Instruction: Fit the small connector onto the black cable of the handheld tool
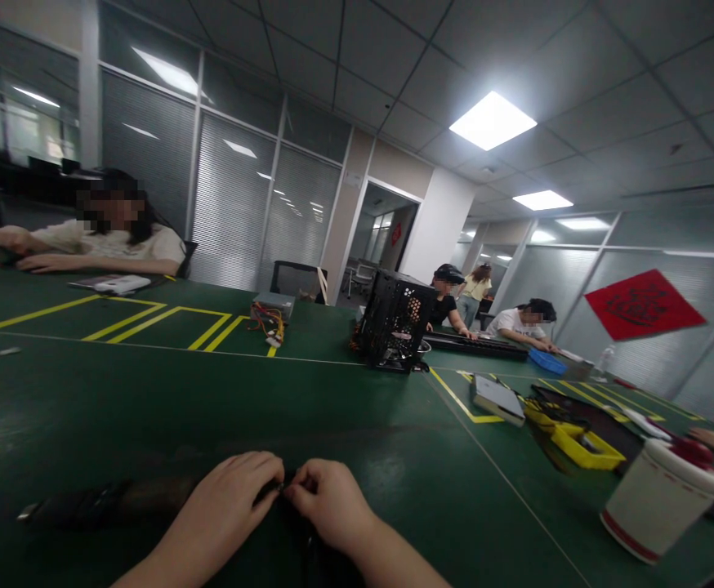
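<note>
My left hand (234, 494) and my right hand (329, 498) meet over the near part of the green table. The fingertips of both are pinched close together, around something small and dark that I cannot make out. Below my right hand a dark strip hangs or lies, too dim to name. To the left, a long black bundle (81, 506) with a shiny metal tip lies on the table, its right end running behind my left hand.
Across the green table (167, 408) stands a black computer case (392, 318). A power supply (273, 307) with coloured wires sits left of it. Rightward are a silver drive (497, 398), yellow bins (586, 447) and a white cup (660, 502). Several people sit around.
</note>
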`<act>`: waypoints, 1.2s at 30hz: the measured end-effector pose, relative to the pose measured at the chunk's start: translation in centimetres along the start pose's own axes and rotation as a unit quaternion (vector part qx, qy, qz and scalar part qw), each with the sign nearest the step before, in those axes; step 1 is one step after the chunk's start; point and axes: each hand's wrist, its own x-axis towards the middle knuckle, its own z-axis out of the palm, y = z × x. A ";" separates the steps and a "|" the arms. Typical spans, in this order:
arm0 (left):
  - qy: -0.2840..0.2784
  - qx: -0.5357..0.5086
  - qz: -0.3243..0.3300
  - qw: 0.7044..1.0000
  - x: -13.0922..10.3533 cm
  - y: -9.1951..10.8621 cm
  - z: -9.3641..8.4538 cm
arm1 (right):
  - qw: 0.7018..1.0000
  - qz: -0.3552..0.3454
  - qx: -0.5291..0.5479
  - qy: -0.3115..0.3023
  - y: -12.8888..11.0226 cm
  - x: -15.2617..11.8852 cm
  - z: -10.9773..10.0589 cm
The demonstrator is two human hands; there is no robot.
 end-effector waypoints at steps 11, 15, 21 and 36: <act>0.011 -0.009 -0.008 1.000 0.0 0.0 0.1 | 1.000 -0.006 -0.013 0.003 0.1 0.0 0.0; 0.002 -0.007 0.012 1.000 0.0 0.2 -0.1 | 1.000 -0.004 -0.011 0.006 0.2 0.0 0.1; 0.015 -0.001 -0.003 1.000 -0.1 0.1 0.2 | 1.000 0.000 -0.009 0.004 0.0 0.0 0.1; 0.016 -0.005 -0.007 1.000 0.0 0.2 0.2 | 1.000 0.004 -0.017 0.004 0.2 0.0 0.2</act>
